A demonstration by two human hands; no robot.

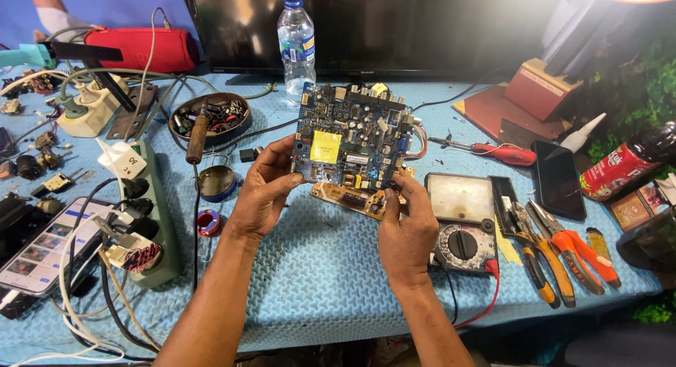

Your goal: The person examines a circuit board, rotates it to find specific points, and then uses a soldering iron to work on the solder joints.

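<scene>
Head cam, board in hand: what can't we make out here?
- Underside of the blue circuit board: faces away from the head view.
- Brown board beneath: mostly covered by the blue board and right hand.
- Left hand fingers: tips hidden behind the board edge.
- Component markings: too small.
- Multimeter dial setting: too small.

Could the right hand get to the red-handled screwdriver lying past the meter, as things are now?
Probably not right away: the right hand is gripping the lower edge of the blue circuit board and would have to let go. Otherwise the red-handled screwdriver lies uncovered on the blue foam mat, with only the grey multimeter between.
</scene>
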